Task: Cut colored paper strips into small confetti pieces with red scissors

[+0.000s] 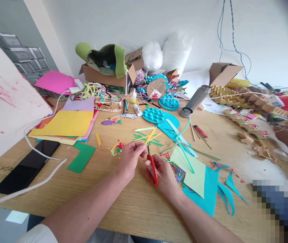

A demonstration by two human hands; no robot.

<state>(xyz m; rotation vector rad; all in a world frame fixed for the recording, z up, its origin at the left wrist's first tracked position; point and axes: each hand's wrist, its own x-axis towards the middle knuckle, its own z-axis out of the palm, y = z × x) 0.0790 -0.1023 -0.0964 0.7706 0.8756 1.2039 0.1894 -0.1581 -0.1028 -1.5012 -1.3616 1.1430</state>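
Observation:
My right hand [160, 172] grips red-handled scissors [153, 168], their dark blades pointing away from me. Close by, my left hand [134, 153] is closed in a pinch on a thin yellow paper strip [151, 135], right at the blade tips. How far the blades are apart is too small to tell. Beyond the fingertips lie several narrow green paper strips [156, 143] and more yellow ones. Small round paper bits [118, 145] are scattered left of my left hand. A pale green sheet [191, 168] lies on a blue sheet [210, 192] to the right of my right hand.
Stacked coloured paper [70, 123], a green paper piece [81, 157], a black phone [27, 167] and a white cable [50, 175] are on the left. Glue bottles [137, 110], a steel flask [196, 100] and a lighter [200, 131] stand or lie farther back. Egg cartons [235, 98] are at right.

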